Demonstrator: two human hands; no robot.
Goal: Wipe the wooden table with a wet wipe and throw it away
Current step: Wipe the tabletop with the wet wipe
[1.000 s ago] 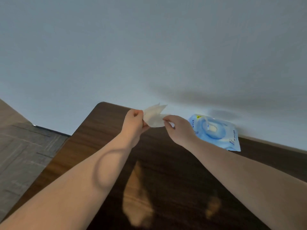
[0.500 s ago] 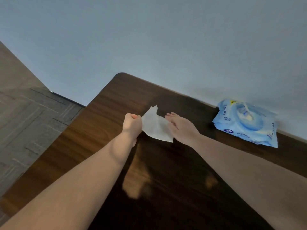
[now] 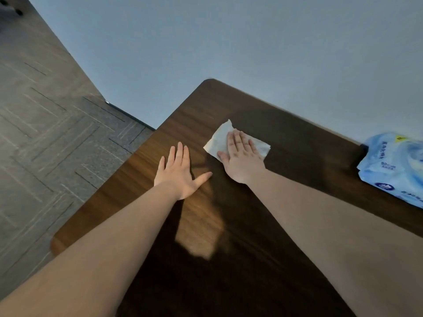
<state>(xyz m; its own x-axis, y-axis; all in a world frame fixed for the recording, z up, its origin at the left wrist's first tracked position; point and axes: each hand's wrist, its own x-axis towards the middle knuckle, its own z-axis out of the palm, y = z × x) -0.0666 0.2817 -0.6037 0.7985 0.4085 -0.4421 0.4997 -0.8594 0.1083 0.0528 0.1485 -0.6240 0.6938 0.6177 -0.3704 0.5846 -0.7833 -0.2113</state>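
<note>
A white wet wipe [image 3: 218,139] lies spread flat on the dark wooden table [image 3: 286,138], near its far left corner. My right hand [image 3: 240,156] presses flat on the wipe, fingers stretched over its middle. My left hand [image 3: 178,172] rests palm down on the bare wood just to the left of the wipe, fingers apart, holding nothing.
A blue pack of wet wipes [image 3: 396,170] lies at the table's right against the pale wall [image 3: 251,42]. Grey patterned floor [image 3: 45,133] lies beyond the table's left edge.
Both hands held the wipe up in the air and unfolded it. Now the wipe lies on the table under my right hand, and my left hand has let go and rests on the wood.
</note>
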